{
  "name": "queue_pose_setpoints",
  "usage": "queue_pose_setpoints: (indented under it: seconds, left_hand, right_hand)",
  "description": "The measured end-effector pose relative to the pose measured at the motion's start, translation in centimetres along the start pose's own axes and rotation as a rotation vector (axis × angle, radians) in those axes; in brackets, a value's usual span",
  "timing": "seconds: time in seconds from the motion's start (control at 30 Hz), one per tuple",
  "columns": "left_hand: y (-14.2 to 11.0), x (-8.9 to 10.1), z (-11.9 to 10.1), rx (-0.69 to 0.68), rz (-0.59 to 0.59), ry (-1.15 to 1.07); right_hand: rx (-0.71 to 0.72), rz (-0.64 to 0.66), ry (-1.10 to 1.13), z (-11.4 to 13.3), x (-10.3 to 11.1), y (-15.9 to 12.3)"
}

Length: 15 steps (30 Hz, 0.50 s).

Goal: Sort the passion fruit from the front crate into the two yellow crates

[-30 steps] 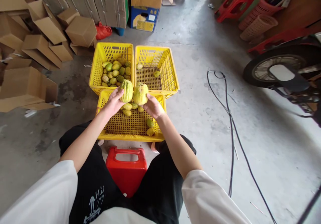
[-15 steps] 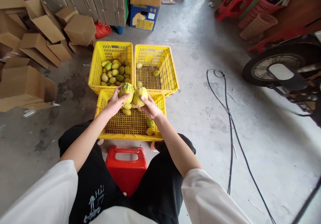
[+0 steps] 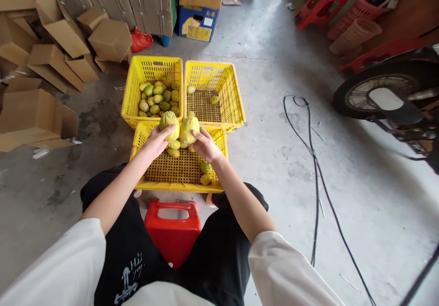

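My left hand (image 3: 158, 142) is wrapped round a large, ridged yellow-green fruit (image 3: 168, 122). Close beside it, my right hand (image 3: 206, 146) grips a smoother, paler yellow fruit (image 3: 189, 129). Both are held above the far side of the front yellow crate (image 3: 181, 187), which has several smaller fruits (image 3: 173, 153) below the hands and two (image 3: 205, 173) near its right side. Behind on the left, another yellow crate (image 3: 131, 84) holds many yellow-green fruits (image 3: 158, 99). The back right yellow crate (image 3: 230, 84) has a few scattered fruits (image 3: 214, 99).
Open cardboard boxes (image 3: 50, 114) are piled at the left. A red stool (image 3: 173, 239) is between my legs. On the right floor lies a black cable (image 3: 313, 159), with a motorbike wheel (image 3: 377, 88) beyond. A blue box (image 3: 197, 24) stands behind the crates.
Both hands have shifted slightly left with their fruits. The fruit in my right hand is turned a little, and more of the small fruits beneath it show.
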State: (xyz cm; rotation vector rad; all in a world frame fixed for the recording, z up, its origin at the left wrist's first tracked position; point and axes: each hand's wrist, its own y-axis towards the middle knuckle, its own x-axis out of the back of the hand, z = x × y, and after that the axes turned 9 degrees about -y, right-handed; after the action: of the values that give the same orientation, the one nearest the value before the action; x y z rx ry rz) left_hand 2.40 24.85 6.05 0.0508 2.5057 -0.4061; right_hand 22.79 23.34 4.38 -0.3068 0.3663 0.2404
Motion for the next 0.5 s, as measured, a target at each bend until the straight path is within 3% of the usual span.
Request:
queue_pose_setpoints:
  seconds: [0.17, 0.33, 0.5]
  left_hand:
    - [-0.26, -0.04, -0.06, 0.09, 0.007, 0.008]
    - [-0.25, -0.57, 0.17, 0.129, -0.072, 0.023]
    - [-0.41, -0.29, -0.32, 0.169, -0.041, 0.046]
  right_hand:
    - [-0.057, -0.024, 0.003, -0.64, -0.05, -0.09]
    - [-0.099, -0.085, 0.04, -0.97, 0.27, -0.09]
    - [-0.146, -0.121, 0.061, -0.88, 0.51, 0.32]
